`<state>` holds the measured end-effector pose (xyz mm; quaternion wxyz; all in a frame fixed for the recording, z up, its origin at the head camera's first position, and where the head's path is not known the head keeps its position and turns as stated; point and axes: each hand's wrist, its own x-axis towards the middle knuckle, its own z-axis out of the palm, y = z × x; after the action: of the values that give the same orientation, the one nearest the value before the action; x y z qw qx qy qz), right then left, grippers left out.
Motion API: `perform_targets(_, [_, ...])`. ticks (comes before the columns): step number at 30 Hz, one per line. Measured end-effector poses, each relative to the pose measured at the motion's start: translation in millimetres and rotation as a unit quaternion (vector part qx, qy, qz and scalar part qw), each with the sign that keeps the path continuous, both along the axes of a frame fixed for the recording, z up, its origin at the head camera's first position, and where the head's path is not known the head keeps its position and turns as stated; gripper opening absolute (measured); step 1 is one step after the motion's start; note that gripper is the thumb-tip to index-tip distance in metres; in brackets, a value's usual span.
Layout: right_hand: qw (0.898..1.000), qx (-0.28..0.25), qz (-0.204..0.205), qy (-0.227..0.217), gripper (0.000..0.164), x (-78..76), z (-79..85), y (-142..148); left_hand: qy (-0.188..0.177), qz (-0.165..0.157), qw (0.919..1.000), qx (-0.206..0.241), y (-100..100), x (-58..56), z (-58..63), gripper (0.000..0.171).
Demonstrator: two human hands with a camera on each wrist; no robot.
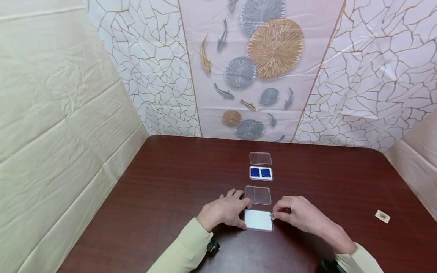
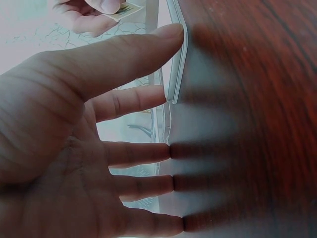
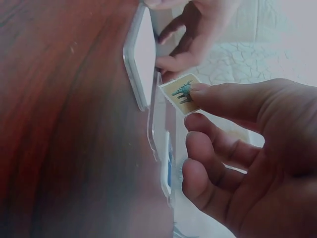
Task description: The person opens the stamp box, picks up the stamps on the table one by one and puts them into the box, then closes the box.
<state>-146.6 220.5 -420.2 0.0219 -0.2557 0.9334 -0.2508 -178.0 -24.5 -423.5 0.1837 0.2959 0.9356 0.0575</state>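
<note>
One small cream perf-edged paper stamp w/ greenish motif is pinched in the R hand near the right rim of a clear-plastic, white-lined rect. case; L hand has fingers spread, thumb touching the case's left rim.

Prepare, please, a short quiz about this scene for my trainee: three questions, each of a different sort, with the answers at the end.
1. True or false: the tan card lies to the right of both the left hand and the right hand.
2. Multiple choice: what pinches the small stamp?
A) the left hand
B) the right hand
C) both hands together
3. Count: how many blue squares lie in the far case?

Key
1. True; it lies on the table out beyond the right hand.
2. B; thumb and finger hold it.
3. Two, side by side.
</note>
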Motion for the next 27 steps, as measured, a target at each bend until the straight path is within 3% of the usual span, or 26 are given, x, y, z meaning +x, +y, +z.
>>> perform_targets(9, [0.999,-0.017,0.038,0.009,0.009,2.3,-8.2,-9.7,0.002,-0.008,1.0,-0.005,3.7,-1.0,-0.2,0.046])
perform_targets(16, [0.998,-0.029,0.059,0.015,0.008,-5.7,-12.3,-18.1,0.0,-0.01,0.9999,-0.008,3.9,-1.4,-0.3,0.046])
perform_targets(27, [0.994,-0.065,0.036,-0.074,0.007,-11.9,-18.0,-33.3,0.003,-0.008,0.9999,-0.012,-0.3,-1.0,-0.4,0.046])
